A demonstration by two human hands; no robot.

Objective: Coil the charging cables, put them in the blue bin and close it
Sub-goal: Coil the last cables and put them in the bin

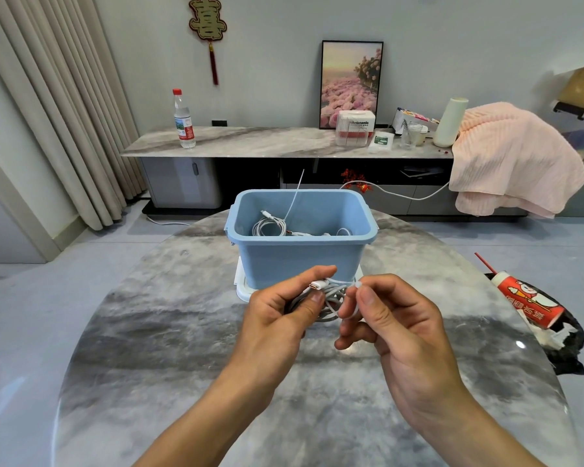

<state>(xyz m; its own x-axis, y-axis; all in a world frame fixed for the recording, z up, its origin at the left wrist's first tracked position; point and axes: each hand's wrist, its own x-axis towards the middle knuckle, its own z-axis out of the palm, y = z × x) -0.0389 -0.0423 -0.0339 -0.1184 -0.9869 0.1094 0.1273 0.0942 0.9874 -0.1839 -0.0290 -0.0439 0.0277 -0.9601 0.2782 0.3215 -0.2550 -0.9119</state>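
While your left hand [277, 310] is gripping the coiled white cable [329, 299] with curled fingers, your right hand [390, 318] is pinching its loose end just beside it. Beyond them, the blue bin [300, 261] is standing open on the table [149, 332], holding other white cables [270, 225].

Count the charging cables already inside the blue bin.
2 at least: one coiled cable at the blue bin's left, another cable toward the right, partly hidden behind the rim. More may be hidden.
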